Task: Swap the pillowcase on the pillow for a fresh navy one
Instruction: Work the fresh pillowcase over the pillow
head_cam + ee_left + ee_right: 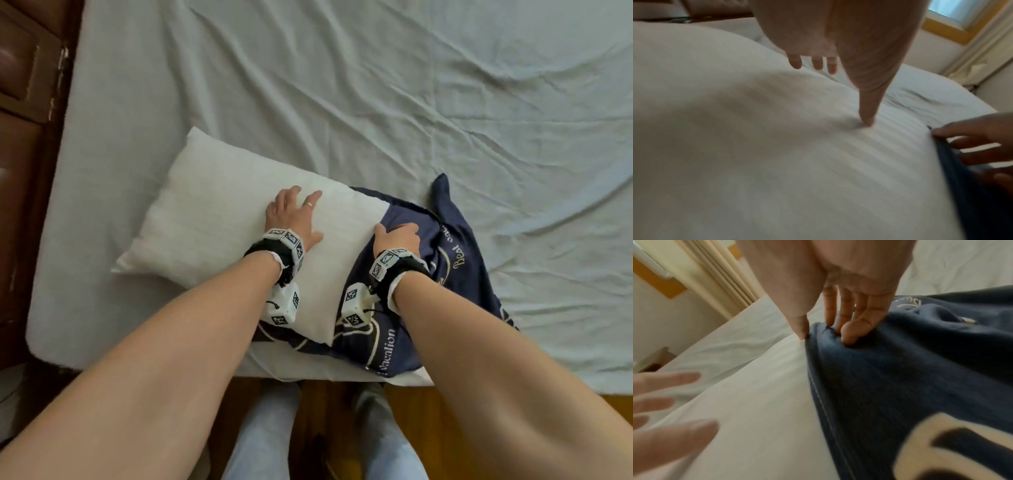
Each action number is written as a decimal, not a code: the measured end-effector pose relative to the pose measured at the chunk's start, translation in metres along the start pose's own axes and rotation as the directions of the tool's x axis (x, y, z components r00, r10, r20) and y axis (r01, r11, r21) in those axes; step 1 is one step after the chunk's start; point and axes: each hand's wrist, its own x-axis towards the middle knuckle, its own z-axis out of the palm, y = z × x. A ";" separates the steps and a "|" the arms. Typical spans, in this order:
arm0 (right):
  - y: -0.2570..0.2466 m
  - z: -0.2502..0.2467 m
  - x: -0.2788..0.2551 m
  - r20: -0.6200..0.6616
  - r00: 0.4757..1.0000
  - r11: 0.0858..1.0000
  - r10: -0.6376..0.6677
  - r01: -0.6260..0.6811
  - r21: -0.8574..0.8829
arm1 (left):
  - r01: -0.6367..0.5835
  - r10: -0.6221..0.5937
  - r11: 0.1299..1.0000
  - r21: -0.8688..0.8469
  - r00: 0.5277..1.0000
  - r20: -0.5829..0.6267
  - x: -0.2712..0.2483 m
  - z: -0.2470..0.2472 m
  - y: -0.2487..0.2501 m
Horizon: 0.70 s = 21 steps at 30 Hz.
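One pillow (219, 219) w/ left hand (294, 215) flat, right hand (397, 236) gripping one navy pillowcase (455, 274).

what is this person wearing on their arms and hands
Both forearms are bare, no sleeves. Each wrist carries a black strap ringed with white blocks printed with black square markers, and a white marker cube with a thin dark cable hangs below each wrist. The left hand has a thin ring on one finger.
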 end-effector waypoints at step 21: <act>-0.043 0.038 0.028 0.139 0.917 0.910 -0.373 0.391 -0.140 | -0.324 0.354 0.910 -0.258 0.932 0.079 0.044 0.030 -0.032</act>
